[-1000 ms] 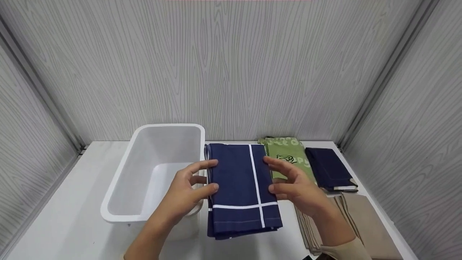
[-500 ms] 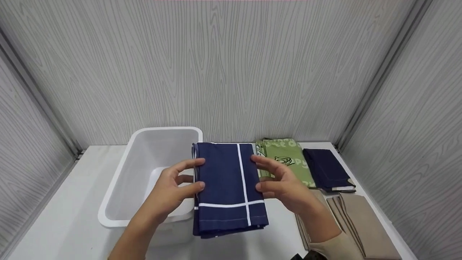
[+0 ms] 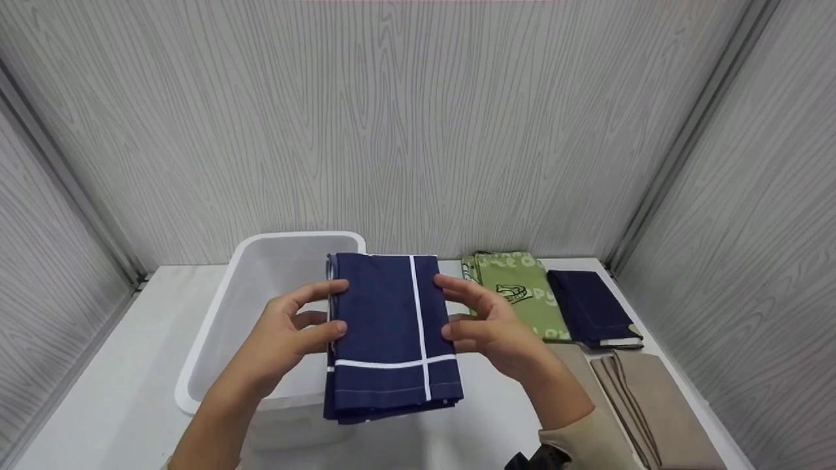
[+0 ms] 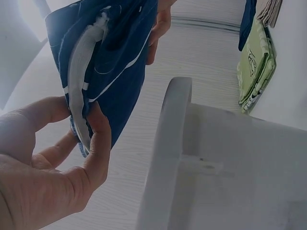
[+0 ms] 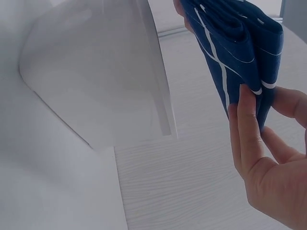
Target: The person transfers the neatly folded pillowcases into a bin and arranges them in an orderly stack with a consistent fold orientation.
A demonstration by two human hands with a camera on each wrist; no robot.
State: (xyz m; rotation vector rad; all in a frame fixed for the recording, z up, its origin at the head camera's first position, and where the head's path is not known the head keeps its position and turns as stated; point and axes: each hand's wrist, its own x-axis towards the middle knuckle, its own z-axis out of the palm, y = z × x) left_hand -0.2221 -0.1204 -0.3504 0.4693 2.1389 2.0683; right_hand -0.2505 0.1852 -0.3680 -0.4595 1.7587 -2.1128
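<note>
Both of my hands hold a folded navy cloth [image 3: 379, 307] with white stripes, raised above the table in the head view. My left hand [image 3: 281, 333] pinches its left edge, thumb on the front face and other fingers partly behind. On the opposite edge, my right hand [image 3: 490, 326] grips the cloth the same way. The left wrist view shows the layered side of the cloth [image 4: 115, 62], with a pale strip along the fold. Several stacked folds of the cloth [image 5: 240, 52] show in the right wrist view. In the head view the cloth overlaps the right rim of a white plastic tub [image 3: 300, 234].
A folded green printed cloth [image 3: 522, 307] lies at the back right. Beside it is a folded dark navy cloth [image 3: 591, 303]. Folded beige cloths [image 3: 666, 405] lie nearer on the right. A white table [image 3: 483, 418] is under everything, with grey wood-grain panels [image 3: 405, 130] around it.
Both hands have moved left with the folded navy cloth, from right of the white tub to partly over its right side. The grip looks the same.
</note>
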